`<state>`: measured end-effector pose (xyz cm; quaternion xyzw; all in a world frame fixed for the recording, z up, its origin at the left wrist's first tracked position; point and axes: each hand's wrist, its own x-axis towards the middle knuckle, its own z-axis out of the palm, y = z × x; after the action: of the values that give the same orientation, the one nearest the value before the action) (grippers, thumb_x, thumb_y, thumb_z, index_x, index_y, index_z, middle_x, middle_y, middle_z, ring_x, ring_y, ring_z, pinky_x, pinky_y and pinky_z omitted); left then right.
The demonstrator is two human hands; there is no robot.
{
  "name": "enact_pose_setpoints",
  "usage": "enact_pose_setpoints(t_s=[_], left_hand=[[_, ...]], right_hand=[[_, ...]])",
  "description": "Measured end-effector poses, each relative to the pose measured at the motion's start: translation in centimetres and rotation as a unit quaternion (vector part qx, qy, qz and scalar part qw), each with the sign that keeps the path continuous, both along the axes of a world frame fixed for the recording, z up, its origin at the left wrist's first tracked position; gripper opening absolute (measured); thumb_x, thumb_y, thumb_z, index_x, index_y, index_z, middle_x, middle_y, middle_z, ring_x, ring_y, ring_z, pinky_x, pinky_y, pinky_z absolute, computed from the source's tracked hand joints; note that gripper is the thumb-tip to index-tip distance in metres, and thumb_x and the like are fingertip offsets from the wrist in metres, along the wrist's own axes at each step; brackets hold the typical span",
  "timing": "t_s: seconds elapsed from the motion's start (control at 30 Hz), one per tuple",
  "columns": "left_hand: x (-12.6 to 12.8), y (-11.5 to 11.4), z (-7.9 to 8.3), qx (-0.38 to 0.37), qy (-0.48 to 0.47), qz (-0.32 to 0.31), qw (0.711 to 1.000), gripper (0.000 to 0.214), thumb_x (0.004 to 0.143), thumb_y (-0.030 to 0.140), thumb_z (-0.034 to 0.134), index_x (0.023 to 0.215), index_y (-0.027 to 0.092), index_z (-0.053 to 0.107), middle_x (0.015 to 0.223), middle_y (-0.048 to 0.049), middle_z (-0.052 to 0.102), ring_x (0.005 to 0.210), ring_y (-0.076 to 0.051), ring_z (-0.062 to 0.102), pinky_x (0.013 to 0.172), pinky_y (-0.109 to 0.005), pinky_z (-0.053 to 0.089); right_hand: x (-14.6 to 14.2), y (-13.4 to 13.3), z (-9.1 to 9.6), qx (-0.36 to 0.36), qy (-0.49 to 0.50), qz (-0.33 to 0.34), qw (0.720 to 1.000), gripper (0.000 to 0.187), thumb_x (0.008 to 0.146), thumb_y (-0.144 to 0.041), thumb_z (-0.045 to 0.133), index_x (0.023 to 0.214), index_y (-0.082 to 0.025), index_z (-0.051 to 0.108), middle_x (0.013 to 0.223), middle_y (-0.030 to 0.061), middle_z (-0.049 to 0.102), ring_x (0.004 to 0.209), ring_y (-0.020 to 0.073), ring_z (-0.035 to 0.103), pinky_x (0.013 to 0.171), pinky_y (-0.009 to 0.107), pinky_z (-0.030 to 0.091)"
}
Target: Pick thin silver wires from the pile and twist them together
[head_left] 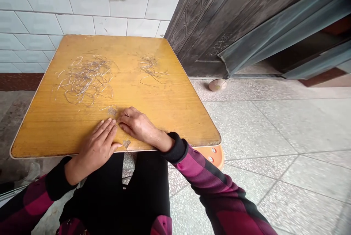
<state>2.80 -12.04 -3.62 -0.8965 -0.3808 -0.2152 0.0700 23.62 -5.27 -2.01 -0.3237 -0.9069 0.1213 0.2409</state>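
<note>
My left hand (99,143) lies flat on the yellow wooden table (55,125), fingers stretched out near the front edge. My right hand (137,124) rests beside it with fingers curled and pinched together at the fingertips, which touch the left fingertips; what they hold is too thin to make out. A large tangle of thin wire strands (85,78) lies spread at the table's far left. A smaller bundle of wire strands (150,67) sits at the far right. A tiny clump of wire (112,110) lies just beyond my fingers.
A white tiled wall (82,4) backs the table. A dark carved door (233,19) stands at the right. A small ball (217,85) lies on the speckled floor by the door. An orange stool edge (214,154) shows under the table's right corner.
</note>
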Motion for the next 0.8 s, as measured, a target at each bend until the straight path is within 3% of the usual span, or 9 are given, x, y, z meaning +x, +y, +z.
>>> enact_pose_setpoints(t_s=[0.13,0.3,0.6,0.8], left_hand=[[-0.1,0.2,0.0,-0.002,0.010,0.003,1.000,0.051,0.095,0.036,0.054,0.135,0.006,0.053,0.138,-0.0222,0.057,0.134,-0.034,0.049,0.112,-0.051,0.042],[-0.3,0.3,0.1,-0.008,0.012,-0.007,1.000,0.053,0.094,0.038,0.055,0.133,0.003,0.055,0.138,-0.0238,0.056,0.133,-0.036,0.050,0.112,-0.052,0.043],[-0.4,0.5,0.3,-0.005,0.007,-0.019,1.000,0.049,0.094,0.036,0.055,0.130,0.003,0.056,0.136,-0.0248,0.058,0.132,-0.035,0.052,0.113,-0.051,0.043],[1.0,0.1,-0.2,0.030,0.011,0.013,0.999,0.058,0.093,0.041,0.058,0.130,-0.003,0.054,0.131,-0.0276,0.060,0.129,-0.039,0.052,0.108,-0.052,0.047]], right_hand=[[0.2,-0.5,1.3,-0.006,-0.086,-0.038,0.996,0.011,0.087,-0.016,0.057,0.094,-0.014,0.065,0.094,0.0095,0.062,0.085,0.0198,0.053,0.069,0.030,0.042],[0.4,-1.4,2.3,-0.001,-0.206,-0.093,0.974,0.015,0.093,-0.012,0.051,0.089,-0.012,0.065,0.084,0.0102,0.063,0.070,0.0168,0.051,0.057,0.030,0.032],[3.0,1.6,3.5,-0.015,-0.142,0.120,0.982,0.023,0.090,-0.003,0.052,0.094,-0.017,0.070,0.092,0.0052,0.066,0.083,0.0163,0.059,0.067,0.027,0.041],[3.1,2.6,4.2,-0.012,-0.167,0.160,0.973,0.025,0.091,-0.002,0.051,0.099,-0.015,0.071,0.091,0.0058,0.066,0.086,0.0170,0.059,0.071,0.028,0.043]])
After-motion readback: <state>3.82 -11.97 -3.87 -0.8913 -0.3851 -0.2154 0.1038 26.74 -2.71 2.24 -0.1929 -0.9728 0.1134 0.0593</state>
